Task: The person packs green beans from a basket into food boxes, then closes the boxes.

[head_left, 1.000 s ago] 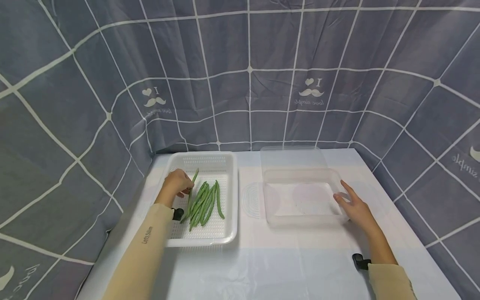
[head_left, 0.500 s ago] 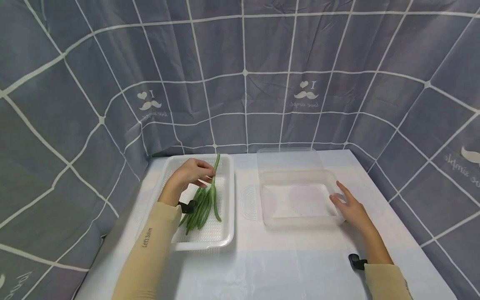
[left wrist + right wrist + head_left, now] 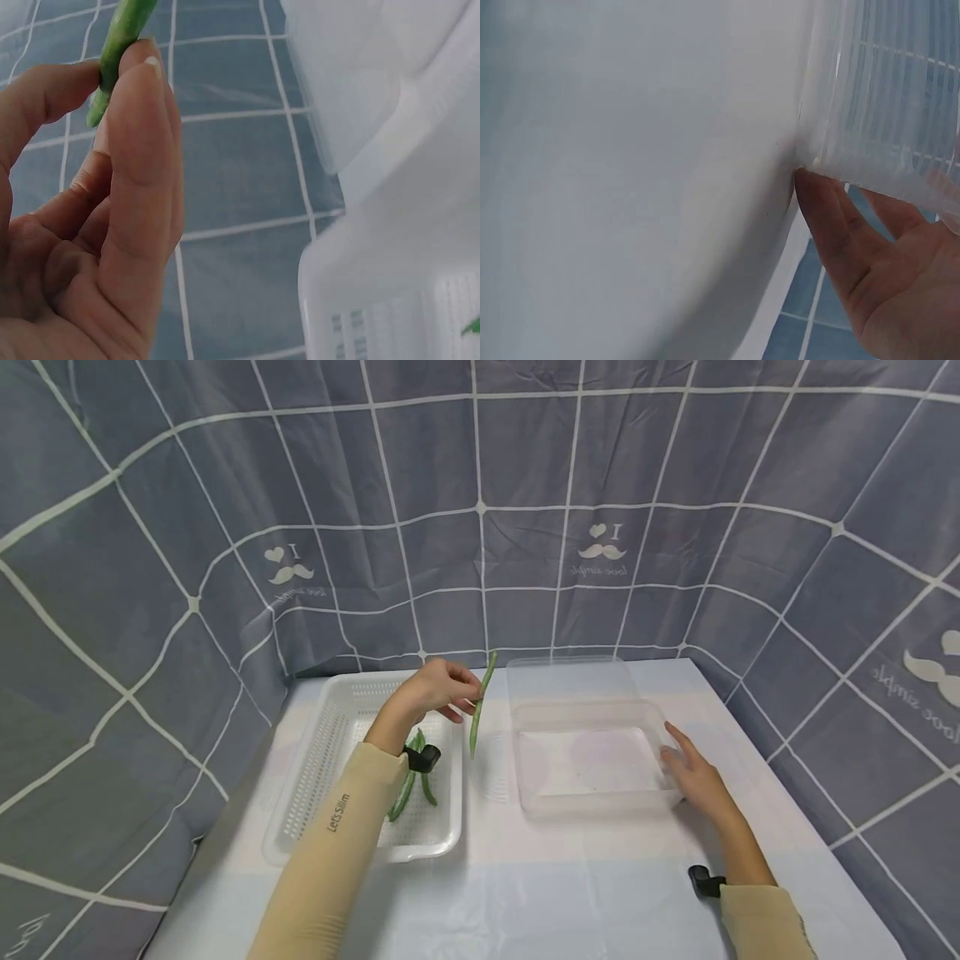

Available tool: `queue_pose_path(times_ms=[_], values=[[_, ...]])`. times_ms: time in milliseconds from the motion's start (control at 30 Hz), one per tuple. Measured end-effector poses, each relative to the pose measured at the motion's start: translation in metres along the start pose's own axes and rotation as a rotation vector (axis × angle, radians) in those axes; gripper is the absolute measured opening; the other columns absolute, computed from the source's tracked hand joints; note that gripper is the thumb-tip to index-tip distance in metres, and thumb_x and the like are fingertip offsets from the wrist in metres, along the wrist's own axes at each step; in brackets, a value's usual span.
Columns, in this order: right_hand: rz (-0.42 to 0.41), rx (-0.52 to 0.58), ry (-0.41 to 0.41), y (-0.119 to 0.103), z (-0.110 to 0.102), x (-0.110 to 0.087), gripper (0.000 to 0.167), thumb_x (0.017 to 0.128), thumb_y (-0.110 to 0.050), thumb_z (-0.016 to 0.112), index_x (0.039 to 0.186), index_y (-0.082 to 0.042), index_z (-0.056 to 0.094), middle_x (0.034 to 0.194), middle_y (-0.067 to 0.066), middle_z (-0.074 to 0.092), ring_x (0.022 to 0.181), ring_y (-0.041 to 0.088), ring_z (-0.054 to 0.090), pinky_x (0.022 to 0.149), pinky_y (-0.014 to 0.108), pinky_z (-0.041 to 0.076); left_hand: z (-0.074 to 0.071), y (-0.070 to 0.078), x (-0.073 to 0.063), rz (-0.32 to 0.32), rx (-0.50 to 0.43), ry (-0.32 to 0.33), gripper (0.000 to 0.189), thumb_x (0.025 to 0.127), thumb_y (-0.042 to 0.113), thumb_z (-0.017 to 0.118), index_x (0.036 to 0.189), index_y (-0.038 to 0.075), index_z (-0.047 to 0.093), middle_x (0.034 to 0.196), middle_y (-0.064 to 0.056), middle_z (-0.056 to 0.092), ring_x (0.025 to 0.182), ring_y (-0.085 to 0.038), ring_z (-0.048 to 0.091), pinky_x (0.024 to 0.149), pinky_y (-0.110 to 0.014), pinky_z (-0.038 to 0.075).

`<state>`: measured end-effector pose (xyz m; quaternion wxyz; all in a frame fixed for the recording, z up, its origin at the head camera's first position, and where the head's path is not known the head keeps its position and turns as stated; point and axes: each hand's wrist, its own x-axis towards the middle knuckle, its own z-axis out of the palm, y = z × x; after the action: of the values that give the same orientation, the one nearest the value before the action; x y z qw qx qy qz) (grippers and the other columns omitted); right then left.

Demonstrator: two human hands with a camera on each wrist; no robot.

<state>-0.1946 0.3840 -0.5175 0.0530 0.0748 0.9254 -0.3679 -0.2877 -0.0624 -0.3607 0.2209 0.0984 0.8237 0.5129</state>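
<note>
My left hand (image 3: 442, 689) pinches a single green bean (image 3: 482, 702) between thumb and fingertips, above the gap between the white basket and the clear box. In the left wrist view, the end of the bean (image 3: 120, 56) shows at the fingertips. More green beans (image 3: 408, 785) lie in the white perforated basket (image 3: 455, 827), partly hidden under my left wrist. My right hand (image 3: 697, 777) holds the right wall of a clear plastic box (image 3: 592, 802), thumb at the rim. In the right wrist view, fingers (image 3: 840, 232) lie along the outside of the box (image 3: 885, 97).
A flat, clear lid-like piece (image 3: 570, 677) stretches behind the box. Everything stands on a table with a pale cloth (image 3: 562, 902). A grey grid-patterned curtain (image 3: 525, 552) closes in the back and both sides.
My left hand has lifted a green bean out of the basket and carried it right, past the basket's right rim. The right hand stays at the clear box.
</note>
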Motion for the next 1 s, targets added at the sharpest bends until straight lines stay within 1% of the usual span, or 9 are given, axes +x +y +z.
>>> queue_pose_path(times_ms=[67, 133, 200, 233, 300, 433, 533, 800, 1000], values=[[0.006, 0.029, -0.010, 0.000, -0.001, 0.000, 0.067, 0.115, -0.048, 0.030, 0.173, -0.024, 0.007, 0.169, 0.036, 0.023, 0.145, 0.066, 0.036, 0.103, 0.072, 0.052, 0.007, 0.004, 0.005, 0.005, 0.010, -0.015, 0.020, 0.102, 0.013, 0.068, 0.118, 0.003, 0.073, 0.115, -0.014, 0.075, 0.093, -0.023, 0.078, 0.075, -0.036, 0.068], [0.012, 0.056, -0.021, 0.000, -0.002, 0.000, 0.064, 0.115, -0.044, 0.027, 0.173, -0.026, 0.007, 0.170, 0.034, 0.022, 0.142, 0.064, 0.043, 0.089, 0.057, 0.060, 0.014, 0.006, 0.011, 0.006, 0.017, -0.032, 0.021, 0.101, 0.012, 0.067, 0.118, 0.002, 0.074, 0.114, -0.013, 0.076, 0.094, -0.023, 0.078, 0.075, -0.036, 0.068], [0.017, 0.080, -0.035, 0.000, -0.003, 0.000, 0.063, 0.115, -0.042, 0.027, 0.173, -0.027, 0.007, 0.172, 0.032, 0.019, 0.138, 0.062, 0.047, 0.076, 0.043, 0.060, 0.021, 0.008, 0.016, 0.003, 0.027, -0.052, 0.021, 0.101, 0.011, 0.067, 0.118, 0.002, 0.074, 0.114, -0.013, 0.077, 0.094, -0.023, 0.078, 0.076, -0.035, 0.068], [0.019, 0.094, -0.043, 0.001, -0.003, -0.001, 0.063, 0.115, -0.041, 0.026, 0.173, -0.027, 0.007, 0.173, 0.031, 0.017, 0.137, 0.061, 0.047, 0.071, 0.038, 0.059, 0.024, 0.008, 0.019, 0.000, 0.031, -0.061, 0.021, 0.100, 0.012, 0.067, 0.117, 0.003, 0.075, 0.113, -0.013, 0.077, 0.094, -0.023, 0.078, 0.076, -0.035, 0.068], [0.015, 0.106, -0.050, 0.002, -0.003, -0.001, 0.062, 0.115, -0.038, 0.025, 0.173, -0.027, 0.006, 0.174, 0.030, 0.015, 0.136, 0.059, 0.048, 0.069, 0.033, 0.057, 0.031, 0.009, 0.024, -0.005, 0.035, -0.081, 0.022, 0.100, 0.011, 0.067, 0.118, 0.002, 0.075, 0.112, -0.013, 0.078, 0.094, -0.023, 0.079, 0.076, -0.035, 0.068], [0.013, 0.130, -0.052, 0.003, -0.003, -0.003, 0.061, 0.115, -0.035, 0.025, 0.173, -0.028, 0.007, 0.174, 0.029, 0.015, 0.138, 0.058, 0.046, 0.069, 0.033, 0.057, 0.045, 0.008, 0.036, -0.022, 0.044, -0.123, 0.022, 0.099, 0.010, 0.068, 0.118, 0.001, 0.076, 0.107, -0.012, 0.079, 0.092, -0.023, 0.080, 0.076, -0.035, 0.069], [0.015, 0.141, -0.046, 0.003, -0.003, -0.004, 0.060, 0.115, -0.035, 0.025, 0.173, -0.029, 0.008, 0.175, 0.028, 0.012, 0.140, 0.058, 0.043, 0.070, 0.032, 0.057, 0.056, 0.006, 0.046, -0.036, 0.055, -0.150, 0.023, 0.098, 0.009, 0.069, 0.117, -0.001, 0.076, 0.102, -0.009, 0.078, 0.091, -0.022, 0.080, 0.074, -0.034, 0.068], [0.021, 0.143, -0.048, 0.004, -0.004, -0.006, 0.060, 0.115, -0.032, 0.025, 0.173, -0.028, 0.008, 0.175, 0.029, 0.012, 0.138, 0.057, 0.046, 0.070, 0.033, 0.057, 0.086, 0.000, 0.065, -0.051, 0.079, -0.180, 0.020, 0.092, 0.006, 0.071, 0.109, -0.003, 0.078, 0.087, -0.008, 0.078, 0.073, -0.014, 0.074, 0.066, -0.031, 0.067], [0.037, 0.147, -0.050, 0.004, -0.002, -0.007, 0.061, 0.114, -0.032, 0.025, 0.172, -0.029, 0.007, 0.175, 0.029, 0.012, 0.140, 0.058, 0.044, 0.070, 0.033, 0.058, 0.109, 0.001, 0.077, -0.079, 0.071, -0.210, 0.015, 0.094, 0.005, 0.072, 0.104, -0.004, 0.079, 0.081, -0.007, 0.075, 0.068, -0.014, 0.072, 0.062, -0.029, 0.065]])
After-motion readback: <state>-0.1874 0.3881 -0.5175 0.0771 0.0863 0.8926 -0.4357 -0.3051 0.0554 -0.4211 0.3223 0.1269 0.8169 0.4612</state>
